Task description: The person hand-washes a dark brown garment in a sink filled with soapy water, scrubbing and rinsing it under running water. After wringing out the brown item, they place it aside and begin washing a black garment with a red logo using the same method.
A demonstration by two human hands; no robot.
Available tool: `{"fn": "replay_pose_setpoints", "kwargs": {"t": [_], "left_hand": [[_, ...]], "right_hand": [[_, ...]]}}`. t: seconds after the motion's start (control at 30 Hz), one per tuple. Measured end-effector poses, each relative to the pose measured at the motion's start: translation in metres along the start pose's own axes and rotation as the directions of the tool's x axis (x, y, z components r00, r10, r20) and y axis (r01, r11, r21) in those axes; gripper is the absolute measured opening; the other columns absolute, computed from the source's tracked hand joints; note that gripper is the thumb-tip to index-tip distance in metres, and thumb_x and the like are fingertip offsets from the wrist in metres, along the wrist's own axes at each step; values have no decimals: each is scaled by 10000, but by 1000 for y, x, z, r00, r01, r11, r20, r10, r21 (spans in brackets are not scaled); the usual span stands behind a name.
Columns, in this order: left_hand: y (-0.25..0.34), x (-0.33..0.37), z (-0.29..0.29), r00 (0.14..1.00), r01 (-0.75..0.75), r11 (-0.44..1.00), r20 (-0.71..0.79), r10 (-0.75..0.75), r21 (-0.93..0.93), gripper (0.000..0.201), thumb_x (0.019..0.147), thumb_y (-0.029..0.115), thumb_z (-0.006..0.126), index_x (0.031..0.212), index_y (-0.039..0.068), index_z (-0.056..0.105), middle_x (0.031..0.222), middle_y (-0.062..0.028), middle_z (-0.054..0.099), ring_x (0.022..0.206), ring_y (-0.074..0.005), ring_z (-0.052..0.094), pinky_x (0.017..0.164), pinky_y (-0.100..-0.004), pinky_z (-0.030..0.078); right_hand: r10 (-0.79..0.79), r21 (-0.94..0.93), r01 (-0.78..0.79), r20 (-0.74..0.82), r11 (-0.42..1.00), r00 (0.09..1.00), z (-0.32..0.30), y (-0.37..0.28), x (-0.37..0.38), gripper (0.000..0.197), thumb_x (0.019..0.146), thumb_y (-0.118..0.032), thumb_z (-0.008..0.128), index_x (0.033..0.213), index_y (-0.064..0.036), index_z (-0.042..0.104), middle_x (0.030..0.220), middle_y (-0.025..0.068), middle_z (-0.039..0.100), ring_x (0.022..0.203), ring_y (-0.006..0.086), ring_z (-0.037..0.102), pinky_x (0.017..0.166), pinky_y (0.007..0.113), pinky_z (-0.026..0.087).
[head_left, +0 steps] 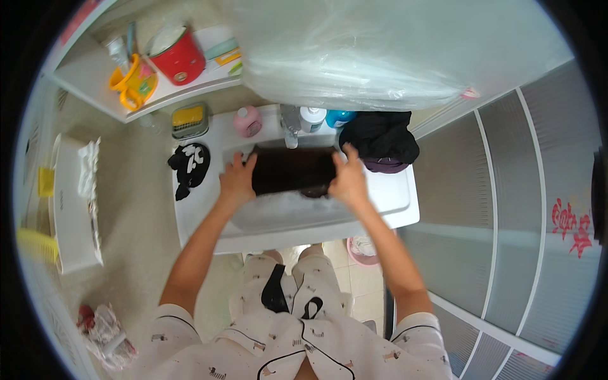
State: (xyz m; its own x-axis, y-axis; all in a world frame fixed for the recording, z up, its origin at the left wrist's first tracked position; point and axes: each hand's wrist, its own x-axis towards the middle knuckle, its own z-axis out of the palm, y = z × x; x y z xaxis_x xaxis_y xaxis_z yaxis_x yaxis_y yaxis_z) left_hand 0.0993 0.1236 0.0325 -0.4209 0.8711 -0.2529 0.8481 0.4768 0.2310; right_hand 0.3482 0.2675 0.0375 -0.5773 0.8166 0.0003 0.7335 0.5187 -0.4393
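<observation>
Over the basin of the white sink point(253, 227), a dark black cloth point(294, 170) is stretched between my two hands. Its left end is gripped by my left hand point(237, 180), fingers closed on the edge. My right hand point(348, 179) grips the opposite end. The cloth is blurred, so the kind of garment cannot be made out. Just behind it is the faucet point(291, 126). A heap of black clothing point(380, 139) lies on the sink's right rear corner, near my right hand. To the left of my left hand, a black-and-white cloth point(190, 168) rests on the rim.
Along the sink's back stand a pink bottle point(247, 121), a white pump bottle point(313, 119), a blue bottle point(340, 118) and a soap box point(189, 121). A plastic-covered bulk point(354, 57) overhangs the back. Sliding panels point(456, 190) flank the right; a pink basin point(363, 251) sits below.
</observation>
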Motion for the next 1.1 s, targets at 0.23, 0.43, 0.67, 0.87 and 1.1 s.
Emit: {"fn": "replay_pose_setpoints", "kwargs": {"t": [0.23,0.43,0.67,0.87,1.1], "left_hand": [[14,54,185,997,70,997,-35,-71,-29,801,609,107,804,1353,228,534,1621,-93,82,1448,-508,29,981,-797,230],[0,71,279,958,242,965,-132,-254,-100,600,828,103,666,1401,198,514,1622,-84,107,1477,-382,96,1127,-543,229],[21,94,231,944,-25,988,328,-28,154,531,837,202,652,1341,94,528,1413,-158,464,1340,-421,361,1116,-571,297],[-39,47,145,987,93,822,-57,-151,-561,584,751,-61,529,1329,20,541,1349,-191,524,1302,-362,452,1098,-386,368],[3,12,-96,922,-345,657,-373,103,-670,580,719,-83,459,1274,4,601,1295,-169,588,1223,-298,545,1054,-333,396]], "right_hand": [[256,-157,-219,271,963,928,179,13,6,770,615,-200,746,1353,-221,525,1619,87,39,1439,535,-6,973,806,250],[206,-20,-206,223,978,953,257,27,11,783,643,-286,758,1382,-207,511,1579,110,171,1424,556,29,1071,679,279],[195,-212,-85,583,974,789,259,75,20,626,842,-323,661,1384,-60,491,1419,201,478,1328,395,423,1099,507,345],[51,740,-393,439,546,897,138,60,21,697,700,105,482,1384,-25,503,1282,129,600,1202,273,552,1020,306,411],[-52,840,-15,52,543,997,-112,-45,14,715,645,103,554,1356,35,511,1248,144,606,1137,225,562,944,287,457]]}}
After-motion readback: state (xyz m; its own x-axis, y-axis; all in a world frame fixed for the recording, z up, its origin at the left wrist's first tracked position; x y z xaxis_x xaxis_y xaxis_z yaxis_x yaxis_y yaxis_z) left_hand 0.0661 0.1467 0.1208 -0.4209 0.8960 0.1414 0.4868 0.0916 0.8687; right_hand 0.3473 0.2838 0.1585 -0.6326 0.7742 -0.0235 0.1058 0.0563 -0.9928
